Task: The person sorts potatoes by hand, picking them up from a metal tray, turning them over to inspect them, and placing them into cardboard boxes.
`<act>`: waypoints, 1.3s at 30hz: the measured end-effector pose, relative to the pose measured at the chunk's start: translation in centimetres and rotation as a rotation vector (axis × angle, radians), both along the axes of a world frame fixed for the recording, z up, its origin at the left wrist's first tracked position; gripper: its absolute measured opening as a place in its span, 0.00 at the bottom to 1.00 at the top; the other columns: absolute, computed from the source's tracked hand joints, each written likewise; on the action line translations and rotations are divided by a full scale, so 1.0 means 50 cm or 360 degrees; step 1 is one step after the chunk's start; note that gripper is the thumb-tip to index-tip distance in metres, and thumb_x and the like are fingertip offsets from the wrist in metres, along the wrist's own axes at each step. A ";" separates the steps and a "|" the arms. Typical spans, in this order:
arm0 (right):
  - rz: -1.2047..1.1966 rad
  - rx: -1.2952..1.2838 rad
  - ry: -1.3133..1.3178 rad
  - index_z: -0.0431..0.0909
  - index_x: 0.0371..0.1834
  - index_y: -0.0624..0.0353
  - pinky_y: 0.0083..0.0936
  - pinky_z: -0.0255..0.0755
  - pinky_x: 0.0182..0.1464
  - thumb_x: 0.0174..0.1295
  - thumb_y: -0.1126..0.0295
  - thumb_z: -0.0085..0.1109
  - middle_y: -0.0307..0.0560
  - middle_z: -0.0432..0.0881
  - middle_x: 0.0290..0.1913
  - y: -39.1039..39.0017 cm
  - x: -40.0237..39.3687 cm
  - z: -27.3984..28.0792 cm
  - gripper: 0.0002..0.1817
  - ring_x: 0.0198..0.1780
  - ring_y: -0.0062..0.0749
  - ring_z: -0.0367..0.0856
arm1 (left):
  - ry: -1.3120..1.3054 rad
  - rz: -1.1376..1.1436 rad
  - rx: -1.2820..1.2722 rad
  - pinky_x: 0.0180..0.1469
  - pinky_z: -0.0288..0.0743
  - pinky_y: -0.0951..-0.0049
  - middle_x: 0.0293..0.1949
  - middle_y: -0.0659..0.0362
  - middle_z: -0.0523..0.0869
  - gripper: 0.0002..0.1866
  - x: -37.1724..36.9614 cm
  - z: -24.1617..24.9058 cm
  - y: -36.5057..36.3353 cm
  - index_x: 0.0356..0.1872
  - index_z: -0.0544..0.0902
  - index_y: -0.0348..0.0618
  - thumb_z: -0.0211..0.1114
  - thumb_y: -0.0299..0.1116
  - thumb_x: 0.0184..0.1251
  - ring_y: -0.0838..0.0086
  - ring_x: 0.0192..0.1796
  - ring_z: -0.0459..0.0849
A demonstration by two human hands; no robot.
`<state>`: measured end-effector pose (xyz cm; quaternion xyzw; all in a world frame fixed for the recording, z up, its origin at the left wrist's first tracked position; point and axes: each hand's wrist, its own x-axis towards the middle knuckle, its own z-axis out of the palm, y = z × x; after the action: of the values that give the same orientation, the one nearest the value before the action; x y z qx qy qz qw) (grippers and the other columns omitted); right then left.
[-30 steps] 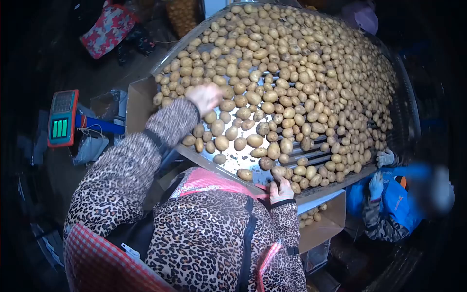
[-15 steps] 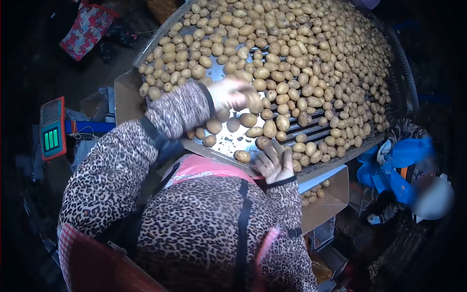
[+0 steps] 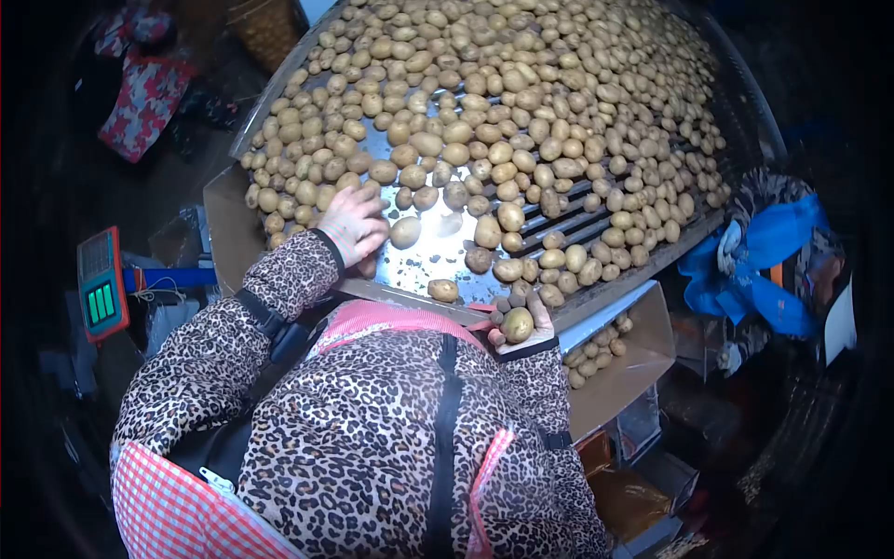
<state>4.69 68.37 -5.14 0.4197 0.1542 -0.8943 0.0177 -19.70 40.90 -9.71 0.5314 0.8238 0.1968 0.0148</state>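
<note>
My left hand (image 3: pixel 356 225) is at the left side of the metal sorting table (image 3: pixel 424 265), its fingers loosely bent and apart, over potatoes near the edge. Just right of its fingertips lies a single pale potato (image 3: pixel 405 232). At the table's front edge my right hand (image 3: pixel 543 320) is palm up, fingers curled round a few potatoes. The largest, a yellowish potato (image 3: pixel 517 324), sits in the palm, with smaller brownish ones beside it. Another loose potato (image 3: pixel 443 291) rests near the front edge between my hands.
Many potatoes (image 3: pixel 559 121) cover the slatted table. Cardboard boxes stand at its left (image 3: pixel 233 224) and front right (image 3: pixel 615 391), the right one with potatoes inside. A digital scale (image 3: pixel 101 284) is at far left. Blue bags (image 3: pixel 759 275) are at the right.
My left hand has moved left from mid-table, and the potato at its fingers is gone from there. My right hand has turned palm up with potatoes in it. The view has shifted slightly.
</note>
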 end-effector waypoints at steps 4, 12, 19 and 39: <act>0.0004 0.0093 -0.0096 0.76 0.36 0.51 0.27 0.67 0.20 0.66 0.48 0.57 0.44 0.80 0.36 0.002 0.012 -0.014 0.17 0.30 0.37 0.77 | -0.0033 -0.0372 0.0258 0.60 0.69 0.54 0.49 0.55 0.81 0.15 0.026 0.039 0.232 0.40 0.82 0.50 0.66 0.37 0.49 0.57 0.61 0.74; 0.0078 -0.0148 0.0098 0.77 0.39 0.53 0.30 0.72 0.25 0.65 0.49 0.58 0.43 0.79 0.34 0.018 0.057 -0.028 0.18 0.34 0.36 0.79 | -0.0607 -0.0345 -0.0025 0.52 0.78 0.59 0.51 0.53 0.79 0.19 0.046 -0.044 0.229 0.52 0.78 0.50 0.64 0.32 0.58 0.60 0.55 0.79; 0.0245 -0.0003 0.0412 0.61 0.70 0.58 0.37 0.77 0.34 0.65 0.62 0.57 0.53 0.78 0.47 0.000 0.012 -0.011 0.31 0.40 0.44 0.81 | -0.4117 0.0077 0.1467 0.61 0.75 0.47 0.67 0.40 0.68 0.31 0.097 0.121 0.163 0.72 0.61 0.44 0.57 0.42 0.71 0.49 0.67 0.71; -0.0647 0.0386 0.0619 0.78 0.44 0.51 0.30 0.77 0.27 0.62 0.47 0.63 0.49 0.83 0.39 -0.023 0.185 0.005 0.20 0.29 0.37 0.83 | -0.3174 -0.0433 0.0589 0.66 0.67 0.61 0.59 0.50 0.79 0.35 0.244 0.096 0.423 0.62 0.73 0.36 0.60 0.57 0.68 0.64 0.61 0.76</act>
<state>13.93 67.24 -4.88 0.2621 0.1732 -0.9181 -0.2416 -7.49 62.04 -4.89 0.2088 0.3258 0.6701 0.6335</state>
